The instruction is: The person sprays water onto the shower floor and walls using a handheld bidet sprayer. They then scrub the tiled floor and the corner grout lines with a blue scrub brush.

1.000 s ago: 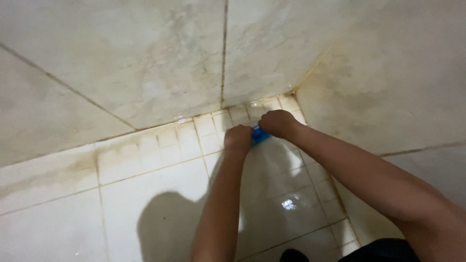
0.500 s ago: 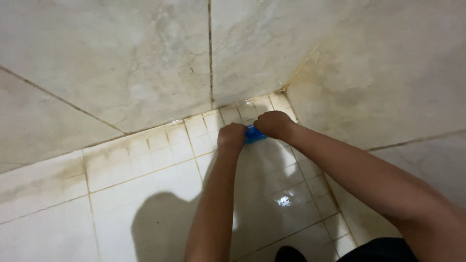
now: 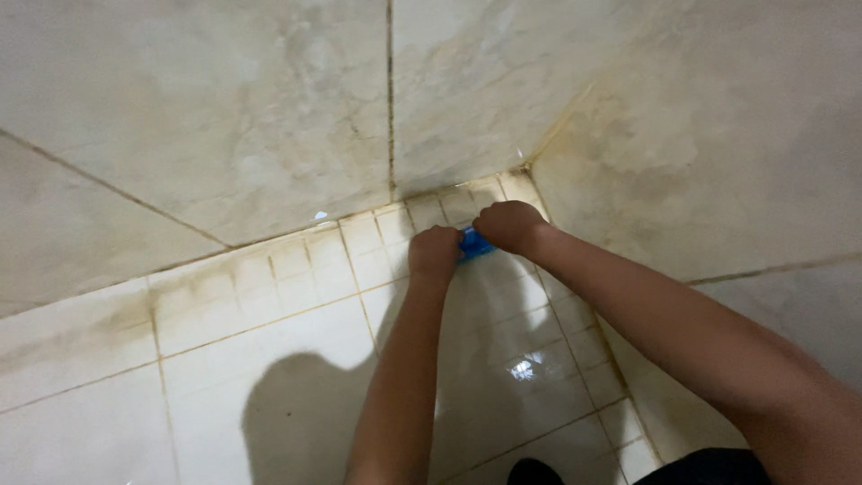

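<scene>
Both hands meet low in the floor corner. Left hand is a closed fist, right hand also curled shut, and a small blue thing is pinched between them, touching both, mostly hidden; kind unclear. It sits on the small floor tiles just beside the wall, slightly nearer the right hand.
</scene>
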